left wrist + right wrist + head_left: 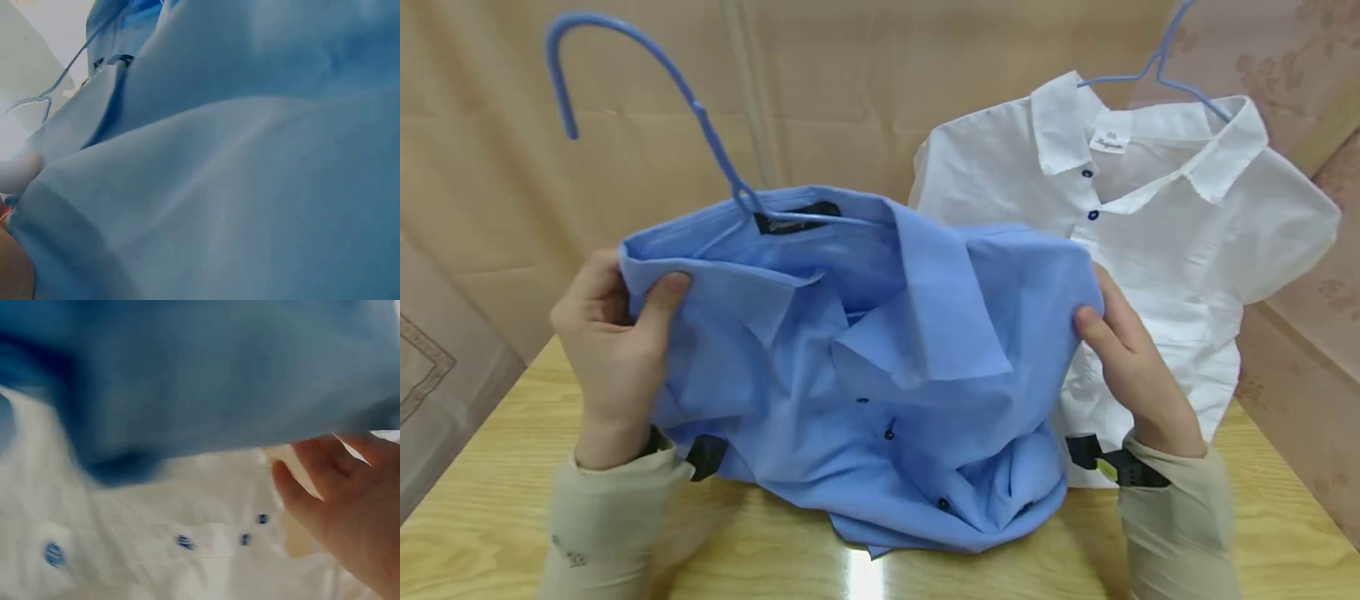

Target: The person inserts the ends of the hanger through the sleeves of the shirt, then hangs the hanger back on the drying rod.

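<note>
A blue shirt (865,367) on a blue hanger (647,83) is held up over the wooden table (490,517), its lower part bunched on the tabletop. My left hand (617,333) grips the shirt's left shoulder, thumb on the front of the cloth. My right hand (1131,367) pinches its right shoulder edge. Blue cloth (250,187) fills the left wrist view. In the right wrist view the blue shirt (200,375) hangs above a white shirt (156,550) with dark blue buttons, and my right hand (344,500) shows at the right.
A white shirt (1172,242) with dark buttons lies on a second blue hanger (1157,67) behind and right of the blue one. Beige curtain cloth hangs behind the table. Bare tabletop shows at the front left and right.
</note>
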`<state>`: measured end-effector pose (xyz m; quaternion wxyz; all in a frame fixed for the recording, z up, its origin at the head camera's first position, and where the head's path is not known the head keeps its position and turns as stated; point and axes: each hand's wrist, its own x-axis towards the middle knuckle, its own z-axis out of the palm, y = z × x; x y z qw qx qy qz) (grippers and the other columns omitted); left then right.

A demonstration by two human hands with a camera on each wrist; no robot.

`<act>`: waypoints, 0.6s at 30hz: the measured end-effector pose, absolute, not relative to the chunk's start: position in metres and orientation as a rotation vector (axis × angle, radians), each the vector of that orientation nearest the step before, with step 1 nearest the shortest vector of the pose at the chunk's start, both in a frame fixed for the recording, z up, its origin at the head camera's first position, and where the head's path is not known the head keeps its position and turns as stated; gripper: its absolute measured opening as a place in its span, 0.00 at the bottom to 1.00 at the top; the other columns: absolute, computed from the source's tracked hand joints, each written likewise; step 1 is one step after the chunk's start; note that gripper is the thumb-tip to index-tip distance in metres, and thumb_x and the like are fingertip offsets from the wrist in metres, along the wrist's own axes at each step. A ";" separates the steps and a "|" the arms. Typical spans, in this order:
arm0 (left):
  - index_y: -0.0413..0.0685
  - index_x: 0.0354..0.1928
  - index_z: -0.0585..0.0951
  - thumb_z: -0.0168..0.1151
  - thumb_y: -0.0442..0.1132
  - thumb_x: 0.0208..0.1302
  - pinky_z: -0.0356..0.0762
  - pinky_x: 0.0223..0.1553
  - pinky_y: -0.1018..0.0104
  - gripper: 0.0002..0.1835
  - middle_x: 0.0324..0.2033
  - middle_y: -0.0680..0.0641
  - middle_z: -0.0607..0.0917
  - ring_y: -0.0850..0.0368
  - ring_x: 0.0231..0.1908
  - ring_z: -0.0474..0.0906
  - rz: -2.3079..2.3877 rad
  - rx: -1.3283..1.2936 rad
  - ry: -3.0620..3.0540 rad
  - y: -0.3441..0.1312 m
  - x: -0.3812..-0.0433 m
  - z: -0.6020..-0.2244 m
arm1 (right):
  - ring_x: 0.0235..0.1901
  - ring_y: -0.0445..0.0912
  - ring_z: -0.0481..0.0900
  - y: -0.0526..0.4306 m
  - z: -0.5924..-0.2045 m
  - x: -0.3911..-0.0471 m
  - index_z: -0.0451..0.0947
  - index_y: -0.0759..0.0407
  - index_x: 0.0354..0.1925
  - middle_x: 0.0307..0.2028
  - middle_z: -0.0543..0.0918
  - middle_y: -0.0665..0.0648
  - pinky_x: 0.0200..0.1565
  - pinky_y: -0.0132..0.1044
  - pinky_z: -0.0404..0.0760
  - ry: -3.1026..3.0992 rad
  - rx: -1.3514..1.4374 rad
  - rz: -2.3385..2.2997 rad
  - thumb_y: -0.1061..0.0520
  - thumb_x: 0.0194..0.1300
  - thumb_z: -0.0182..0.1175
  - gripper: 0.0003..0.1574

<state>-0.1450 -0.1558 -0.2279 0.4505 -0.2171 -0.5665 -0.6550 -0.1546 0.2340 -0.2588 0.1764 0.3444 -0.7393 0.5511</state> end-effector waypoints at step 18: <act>0.26 0.32 0.79 0.71 0.28 0.42 0.70 0.37 0.67 0.15 0.26 0.40 0.82 0.52 0.30 0.77 -1.524 -0.316 -1.141 -0.179 -0.149 -0.212 | 0.27 0.35 0.72 0.238 -0.259 -0.157 0.74 0.55 0.39 0.28 0.74 0.46 0.30 0.24 0.70 -2.217 0.665 1.461 0.70 0.62 0.51 0.12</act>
